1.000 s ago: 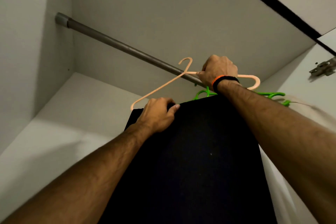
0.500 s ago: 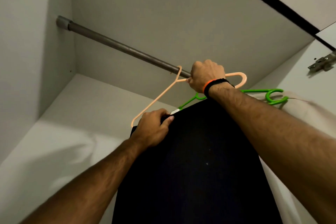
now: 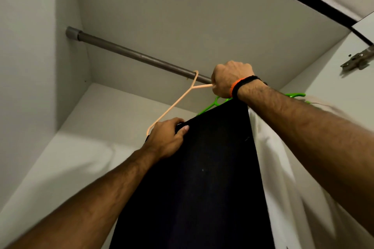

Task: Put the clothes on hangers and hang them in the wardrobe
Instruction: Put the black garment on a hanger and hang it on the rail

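Observation:
A black garment hangs from a peach plastic hanger inside the wardrobe. The hanger's hook sits over the grey rail. My right hand grips the hanger's upper arm just right of the hook, close under the rail. My left hand grips the garment's top left corner at the hanger's lower end. The hanger's right end is hidden behind my right hand and the cloth.
A green hanger carrying a white garment hangs on the rail just behind and right of the black one. The wardrobe's white side wall stands at left, its door with a metal hinge at right.
The peach hanger rose and its hook went from in front of the rail to over it. Both hands moved with it, and the white garment came into view at right.

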